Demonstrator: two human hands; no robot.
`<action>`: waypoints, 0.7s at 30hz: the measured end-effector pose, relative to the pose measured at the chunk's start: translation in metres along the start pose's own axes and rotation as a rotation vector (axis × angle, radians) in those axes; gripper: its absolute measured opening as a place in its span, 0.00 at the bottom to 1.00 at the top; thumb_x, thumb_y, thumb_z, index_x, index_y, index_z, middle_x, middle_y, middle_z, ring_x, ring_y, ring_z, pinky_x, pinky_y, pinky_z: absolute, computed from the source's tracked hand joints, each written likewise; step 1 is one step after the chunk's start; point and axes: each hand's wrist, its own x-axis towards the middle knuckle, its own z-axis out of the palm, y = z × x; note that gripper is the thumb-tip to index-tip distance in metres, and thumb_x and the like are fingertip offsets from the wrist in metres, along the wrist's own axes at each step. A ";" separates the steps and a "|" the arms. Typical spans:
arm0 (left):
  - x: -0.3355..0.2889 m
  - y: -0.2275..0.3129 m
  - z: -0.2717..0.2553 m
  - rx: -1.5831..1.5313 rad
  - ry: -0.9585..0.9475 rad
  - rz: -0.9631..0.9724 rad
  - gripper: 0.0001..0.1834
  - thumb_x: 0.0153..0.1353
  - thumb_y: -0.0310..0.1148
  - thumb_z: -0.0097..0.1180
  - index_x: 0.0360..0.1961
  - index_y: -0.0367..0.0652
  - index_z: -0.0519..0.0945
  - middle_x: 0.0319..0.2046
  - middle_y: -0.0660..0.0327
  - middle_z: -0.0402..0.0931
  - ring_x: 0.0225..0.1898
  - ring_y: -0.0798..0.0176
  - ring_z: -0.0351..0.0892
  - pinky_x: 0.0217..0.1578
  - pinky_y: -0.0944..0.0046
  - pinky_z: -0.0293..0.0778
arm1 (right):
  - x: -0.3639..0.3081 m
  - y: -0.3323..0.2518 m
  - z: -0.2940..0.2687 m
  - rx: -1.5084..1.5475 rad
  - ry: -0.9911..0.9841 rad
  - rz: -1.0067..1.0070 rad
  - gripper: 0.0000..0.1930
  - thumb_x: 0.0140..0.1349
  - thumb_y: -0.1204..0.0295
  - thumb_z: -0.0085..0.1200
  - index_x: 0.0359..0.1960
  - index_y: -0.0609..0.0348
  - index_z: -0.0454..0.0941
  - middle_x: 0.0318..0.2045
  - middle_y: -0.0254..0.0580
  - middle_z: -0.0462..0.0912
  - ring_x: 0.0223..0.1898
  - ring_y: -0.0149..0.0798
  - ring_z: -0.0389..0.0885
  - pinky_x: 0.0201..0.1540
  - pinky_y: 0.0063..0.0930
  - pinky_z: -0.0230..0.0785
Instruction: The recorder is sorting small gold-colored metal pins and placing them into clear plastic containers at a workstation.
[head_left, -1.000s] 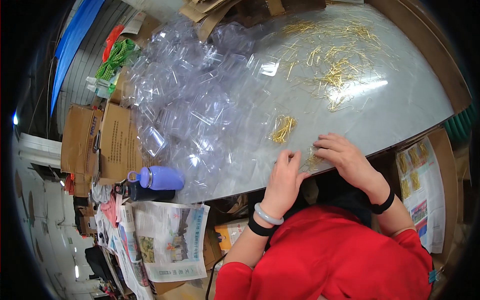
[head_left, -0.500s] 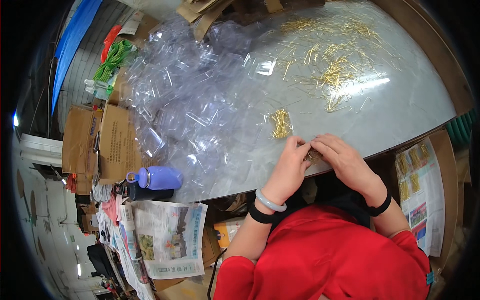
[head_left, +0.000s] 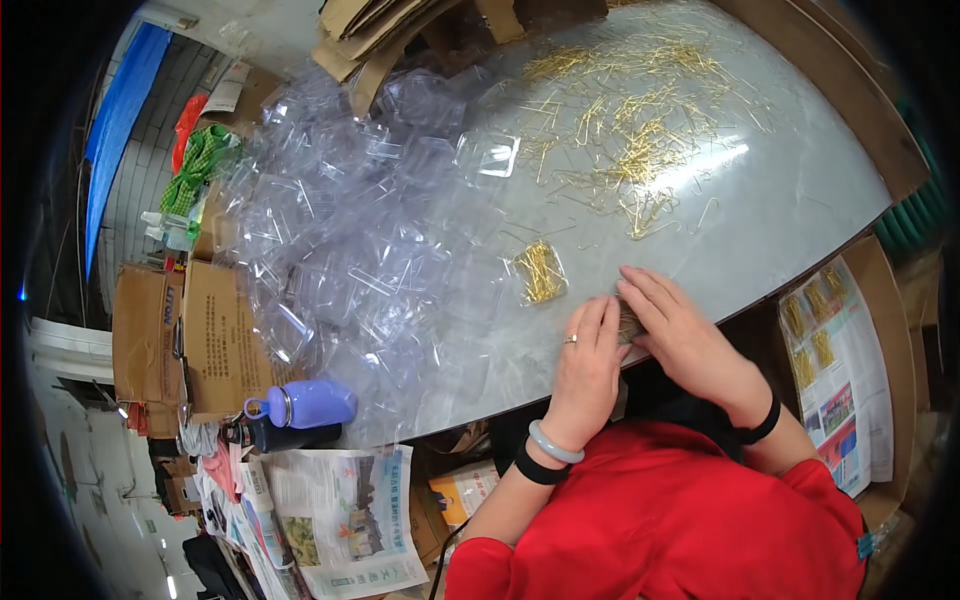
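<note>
Fingers on both hands straightened since the last frame. Left hand (head_left: 588,365): fingers pressed together; right hand (head_left: 690,345): fingers nearly together. Bundle (head_left: 628,326) between them, near table (head_left: 800,190) edge, mostly hidden; pinch can't be told. Suggest even, light side pressure.

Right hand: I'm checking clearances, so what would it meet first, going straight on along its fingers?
Beyond a stretch of gray tabletop, the right hand would probably meet a stray gold hook, though depth is unclear.
</note>
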 end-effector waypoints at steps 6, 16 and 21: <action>-0.006 -0.006 -0.008 0.052 0.094 0.000 0.33 0.58 0.25 0.66 0.65 0.32 0.71 0.62 0.45 0.68 0.63 0.39 0.66 0.63 0.49 0.64 | 0.024 0.017 -0.016 -0.052 -0.141 -0.104 0.25 0.52 0.74 0.67 0.54 0.56 0.77 0.49 0.43 0.78 0.55 0.49 0.74 0.60 0.45 0.67; 0.003 -0.002 -0.014 -0.024 0.035 -0.130 0.28 0.56 0.26 0.68 0.57 0.31 0.76 0.50 0.47 0.73 0.53 0.41 0.71 0.55 0.48 0.69 | -0.003 -0.002 0.010 -0.139 0.034 -0.051 0.24 0.57 0.85 0.52 0.58 0.66 0.73 0.60 0.55 0.73 0.65 0.58 0.70 0.66 0.47 0.66; 0.003 0.001 -0.019 -0.193 -0.034 -0.193 0.22 0.54 0.26 0.69 0.51 0.34 0.79 0.45 0.51 0.74 0.52 0.42 0.72 0.54 0.48 0.69 | -0.003 0.007 0.007 -0.012 0.000 -0.048 0.24 0.56 0.84 0.54 0.57 0.66 0.73 0.58 0.53 0.74 0.63 0.58 0.72 0.63 0.45 0.69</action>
